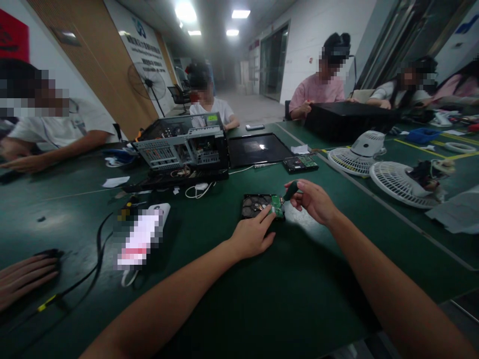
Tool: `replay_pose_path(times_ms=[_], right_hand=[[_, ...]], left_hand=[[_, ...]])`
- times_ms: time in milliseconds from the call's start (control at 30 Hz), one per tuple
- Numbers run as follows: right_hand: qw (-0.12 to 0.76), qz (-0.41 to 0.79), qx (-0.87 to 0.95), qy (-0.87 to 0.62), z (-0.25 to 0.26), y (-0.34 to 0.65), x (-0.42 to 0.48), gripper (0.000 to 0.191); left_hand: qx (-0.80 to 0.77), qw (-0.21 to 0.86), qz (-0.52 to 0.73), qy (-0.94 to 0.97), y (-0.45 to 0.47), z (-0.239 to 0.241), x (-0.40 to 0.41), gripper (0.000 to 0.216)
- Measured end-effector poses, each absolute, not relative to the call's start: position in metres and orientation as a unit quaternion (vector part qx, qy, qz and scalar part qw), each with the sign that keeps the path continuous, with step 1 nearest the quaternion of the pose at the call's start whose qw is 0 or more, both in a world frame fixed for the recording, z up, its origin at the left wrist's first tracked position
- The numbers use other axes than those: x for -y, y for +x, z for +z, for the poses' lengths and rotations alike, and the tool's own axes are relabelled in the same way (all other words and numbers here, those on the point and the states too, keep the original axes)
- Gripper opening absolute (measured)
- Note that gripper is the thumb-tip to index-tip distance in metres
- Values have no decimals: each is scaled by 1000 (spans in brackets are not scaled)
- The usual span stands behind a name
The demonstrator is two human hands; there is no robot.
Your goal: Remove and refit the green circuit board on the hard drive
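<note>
Bare forearms reach over the counter from its near edge. The left hand, fingers extended rather than clasping, rests on a hard drive well inside that edge; the right hand's grip encloses a screwdriver at the drive's circuit board. The step appears to be screw work, calling for a steady tip. Toward the far edge stands an opened computer case; people surround the counter under ceiling lights.

A head-worn camera, close above the near side of the table, faces forward and down, taking in a far corridor whose depths appear hazy.
</note>
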State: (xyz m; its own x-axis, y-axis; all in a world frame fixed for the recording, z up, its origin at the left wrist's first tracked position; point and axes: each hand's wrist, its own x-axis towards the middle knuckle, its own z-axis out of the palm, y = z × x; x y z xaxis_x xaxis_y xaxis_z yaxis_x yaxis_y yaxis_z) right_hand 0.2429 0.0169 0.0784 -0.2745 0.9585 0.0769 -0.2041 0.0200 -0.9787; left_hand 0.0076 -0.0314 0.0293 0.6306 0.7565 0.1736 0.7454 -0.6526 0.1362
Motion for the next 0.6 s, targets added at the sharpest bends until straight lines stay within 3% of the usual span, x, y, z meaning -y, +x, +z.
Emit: replay_pose_path(times_ms=[600], right_hand=[[484,586,532,-374,79,242,-16,30]], left_hand=[[-425,33,93,900,9,32,32,64]])
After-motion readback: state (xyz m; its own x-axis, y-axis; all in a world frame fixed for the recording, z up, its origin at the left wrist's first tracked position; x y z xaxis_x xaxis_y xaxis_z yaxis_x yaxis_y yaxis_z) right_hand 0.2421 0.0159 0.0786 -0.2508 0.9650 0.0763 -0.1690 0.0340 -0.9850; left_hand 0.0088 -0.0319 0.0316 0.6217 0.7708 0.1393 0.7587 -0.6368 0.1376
